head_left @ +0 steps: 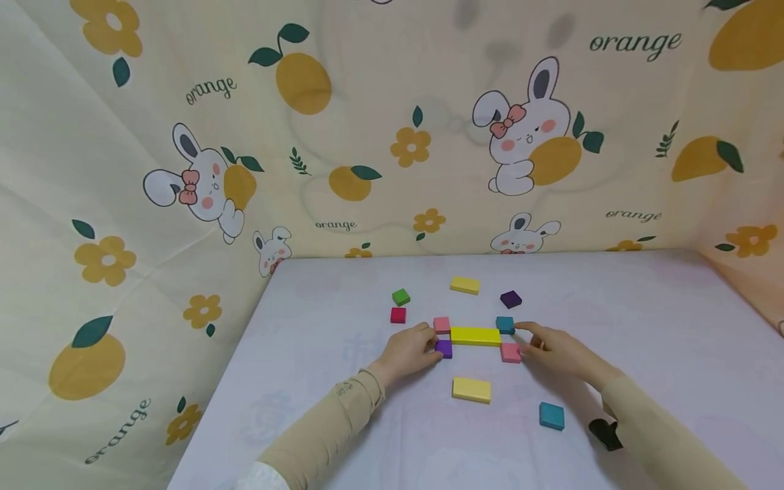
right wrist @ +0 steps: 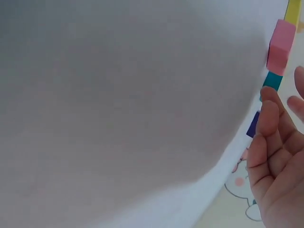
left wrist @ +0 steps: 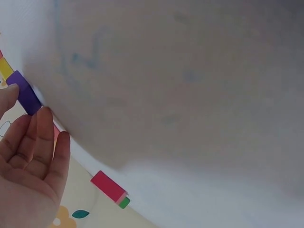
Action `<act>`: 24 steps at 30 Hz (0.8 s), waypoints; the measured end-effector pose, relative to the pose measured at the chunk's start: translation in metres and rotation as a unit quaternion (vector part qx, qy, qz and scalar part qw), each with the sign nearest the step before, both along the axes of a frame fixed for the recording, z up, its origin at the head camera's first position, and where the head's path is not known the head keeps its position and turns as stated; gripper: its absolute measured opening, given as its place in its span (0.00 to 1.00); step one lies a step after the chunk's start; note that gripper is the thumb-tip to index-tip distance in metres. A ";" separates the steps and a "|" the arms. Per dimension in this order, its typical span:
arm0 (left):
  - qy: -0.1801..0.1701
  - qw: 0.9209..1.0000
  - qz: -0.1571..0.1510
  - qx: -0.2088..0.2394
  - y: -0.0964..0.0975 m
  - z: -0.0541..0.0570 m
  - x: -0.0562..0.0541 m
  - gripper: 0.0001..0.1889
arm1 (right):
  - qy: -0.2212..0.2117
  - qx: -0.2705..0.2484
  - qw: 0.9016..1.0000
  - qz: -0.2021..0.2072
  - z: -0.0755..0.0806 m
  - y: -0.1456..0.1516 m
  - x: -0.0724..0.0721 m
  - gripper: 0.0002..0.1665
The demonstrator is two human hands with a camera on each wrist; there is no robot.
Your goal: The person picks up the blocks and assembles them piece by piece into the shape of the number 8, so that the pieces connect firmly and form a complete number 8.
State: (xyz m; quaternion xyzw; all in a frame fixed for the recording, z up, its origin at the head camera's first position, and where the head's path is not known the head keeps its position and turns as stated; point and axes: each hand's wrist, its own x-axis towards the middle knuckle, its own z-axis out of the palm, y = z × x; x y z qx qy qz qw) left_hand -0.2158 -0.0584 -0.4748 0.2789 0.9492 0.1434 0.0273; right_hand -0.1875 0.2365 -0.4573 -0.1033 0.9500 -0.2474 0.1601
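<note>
A long yellow block (head_left: pixel 475 336) lies crosswise on the table, with small blocks at both ends. At its left end sit a pink block (head_left: pixel 442 324) and a purple block (head_left: pixel 444 349). My left hand (head_left: pixel 409 350) is at these two, the thumb against the purple block and the fingers extended beside the pink one. A teal block (head_left: pixel 505 324) and another pink block (head_left: pixel 511 352) stand at the right end. My right hand (head_left: pixel 560 352) has its index fingertip right by the teal block and its thumb by the pink one, fingers loosely extended.
Behind lie a green block (head_left: pixel 401 297), a red block (head_left: pixel 398 315), a pale yellow block (head_left: pixel 465 285) and a dark purple block (head_left: pixel 511 299). Nearer me are another pale yellow block (head_left: pixel 471 390) and a teal block (head_left: pixel 552 416). A patterned cloth (head_left: pixel 367 102) hangs behind the table.
</note>
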 end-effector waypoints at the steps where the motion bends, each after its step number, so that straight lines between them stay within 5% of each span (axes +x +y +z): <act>1: -0.002 1.000 0.001 0.003 0.000 0.000 0.000 0.13 | -0.001 -0.002 1.000 0.002 0.000 0.001 0.004 0.30; 12: 0.006 1.000 -0.008 0.007 0.000 0.001 -0.001 0.13 | -0.009 -0.042 0.998 0.047 0.015 0.012 0.047 0.18; 24: 0.001 1.000 -0.009 0.007 -0.002 -0.003 -0.002 0.13 | -0.034 -0.069 0.994 0.083 0.013 0.029 0.073 0.24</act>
